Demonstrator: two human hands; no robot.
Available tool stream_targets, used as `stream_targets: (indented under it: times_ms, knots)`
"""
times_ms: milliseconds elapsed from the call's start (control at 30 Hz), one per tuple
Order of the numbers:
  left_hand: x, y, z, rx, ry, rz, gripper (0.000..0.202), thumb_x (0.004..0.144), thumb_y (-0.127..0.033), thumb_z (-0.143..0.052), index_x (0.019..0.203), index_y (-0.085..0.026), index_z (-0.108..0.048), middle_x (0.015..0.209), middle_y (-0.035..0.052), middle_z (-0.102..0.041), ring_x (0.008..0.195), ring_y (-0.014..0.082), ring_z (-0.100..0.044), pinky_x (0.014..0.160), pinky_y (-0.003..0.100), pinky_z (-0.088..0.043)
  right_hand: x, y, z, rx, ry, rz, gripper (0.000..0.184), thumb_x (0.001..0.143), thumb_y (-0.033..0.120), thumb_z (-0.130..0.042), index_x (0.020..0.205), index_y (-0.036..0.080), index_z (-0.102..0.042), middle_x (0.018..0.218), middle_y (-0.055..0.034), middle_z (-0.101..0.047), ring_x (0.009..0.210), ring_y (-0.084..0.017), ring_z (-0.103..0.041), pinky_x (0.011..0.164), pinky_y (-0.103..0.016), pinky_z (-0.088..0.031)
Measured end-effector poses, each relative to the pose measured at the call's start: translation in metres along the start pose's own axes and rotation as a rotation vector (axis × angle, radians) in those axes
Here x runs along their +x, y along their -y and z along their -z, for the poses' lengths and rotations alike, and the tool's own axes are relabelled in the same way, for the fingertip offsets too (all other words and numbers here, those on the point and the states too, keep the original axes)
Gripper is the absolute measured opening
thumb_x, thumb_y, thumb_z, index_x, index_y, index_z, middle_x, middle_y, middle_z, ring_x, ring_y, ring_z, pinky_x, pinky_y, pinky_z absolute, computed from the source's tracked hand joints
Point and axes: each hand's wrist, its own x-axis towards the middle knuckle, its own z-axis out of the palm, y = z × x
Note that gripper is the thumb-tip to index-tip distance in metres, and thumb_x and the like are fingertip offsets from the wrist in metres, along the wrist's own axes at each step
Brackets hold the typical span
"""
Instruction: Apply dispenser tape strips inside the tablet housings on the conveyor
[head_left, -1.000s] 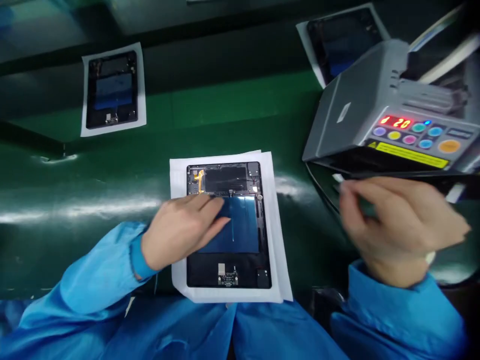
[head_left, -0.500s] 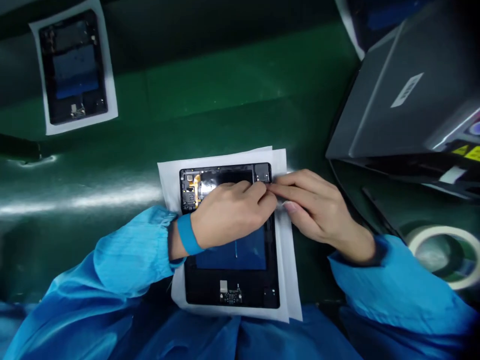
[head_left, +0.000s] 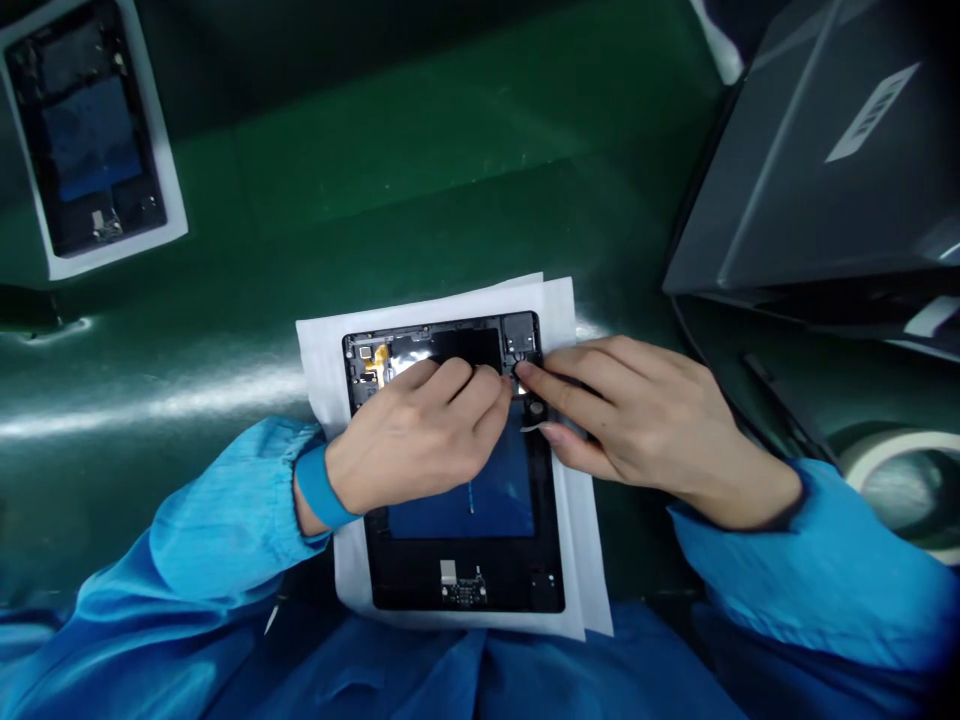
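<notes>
An opened tablet (head_left: 465, 560) lies on white sheets, its blue battery (head_left: 450, 515) and several small circuit parts exposed. Over its upper half is my left hand (head_left: 427, 420), closed, thumb and fingertips pinched together near the battery's top right corner; whatever sits in the pinch is hidden. My right hand (head_left: 637, 410) comes in from the right with fingers apart. Its index fingertip presses on the tablet just below the top right black module (head_left: 518, 332). Beside the right thumb tip, a thin pale strip (head_left: 534, 428) sticks out over the tablet's edge.
Another opened tablet (head_left: 94, 140) rests on white sheets at upper left. A grey machine (head_left: 810, 180) stands at right, near a dark slim tool (head_left: 787, 400) and a tape roll (head_left: 892, 450). Below my left sleeve is a small pointed metal tip (head_left: 273, 618).
My left hand has moved left, away from my right fingertips. My right index finger has come further onto the tablet, and the pale strip shows more plainly. The view has shifted slightly.
</notes>
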Motion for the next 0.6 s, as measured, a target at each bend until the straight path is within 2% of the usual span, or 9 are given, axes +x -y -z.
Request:
stream_targets:
  times_ms: [100, 300, 367, 467, 600]
  knots:
    - [-0.004, 0.000, -0.003, -0.009, 0.023, 0.028, 0.027, 0.099, -0.022, -0.047, 0.116, -0.008, -0.062, 0.102, 0.0099, -0.067, 0.084, 0.0200, -0.059, 0.065, 0.034, -0.047, 0.000, 0.002, 0.001, -0.029, 0.014, 0.016, 0.044, 0.097, 0.038, -0.044, 0.127, 0.010, -0.060, 0.103, -0.0104, -0.067, 0.091, -0.021, -0.058, 0.072, -0.036, -0.048]
    - [-0.009, -0.002, -0.007, -0.014, -0.006, 0.064, 0.030, 0.100, -0.023, -0.046, 0.121, -0.010, -0.061, 0.127, 0.0130, -0.062, 0.112, 0.0266, -0.057, 0.087, 0.040, -0.046, 0.001, 0.002, 0.000, 0.163, -0.006, -0.057, 0.040, 0.097, 0.036, -0.043, 0.121, 0.014, -0.064, 0.100, -0.0096, -0.067, 0.092, -0.021, -0.059, 0.080, -0.038, -0.052]
    - [-0.010, -0.003, -0.008, -0.017, -0.019, 0.062, 0.030, 0.099, -0.023, -0.046, 0.120, -0.009, -0.063, 0.125, 0.0126, -0.063, 0.111, 0.0266, -0.057, 0.088, 0.040, -0.046, 0.003, 0.003, 0.001, 0.115, 0.000, -0.053, 0.037, 0.095, 0.036, -0.047, 0.118, 0.014, -0.065, 0.099, -0.0097, -0.068, 0.091, -0.022, -0.060, 0.079, -0.038, -0.052]
    - [-0.010, -0.005, -0.010, -0.037, -0.025, 0.050, 0.029, 0.099, -0.022, -0.045, 0.116, -0.008, -0.064, 0.117, 0.0116, -0.066, 0.105, 0.0257, -0.060, 0.082, 0.039, -0.047, 0.007, 0.006, 0.004, 0.128, -0.022, -0.053, 0.032, 0.094, 0.034, -0.051, 0.112, 0.012, -0.066, 0.100, -0.0106, -0.070, 0.091, -0.022, -0.064, 0.079, -0.037, -0.053]
    - [-0.010, -0.004, -0.011, -0.064, -0.035, 0.051, 0.028, 0.099, -0.021, -0.044, 0.110, -0.009, -0.067, 0.115, 0.0113, -0.066, 0.103, 0.0253, -0.060, 0.077, 0.038, -0.046, 0.014, 0.010, 0.007, 0.157, -0.156, -0.189, 0.019, 0.091, 0.023, -0.056, 0.105, 0.018, -0.067, 0.090, -0.0051, -0.072, 0.079, -0.016, -0.068, 0.066, -0.027, -0.052]
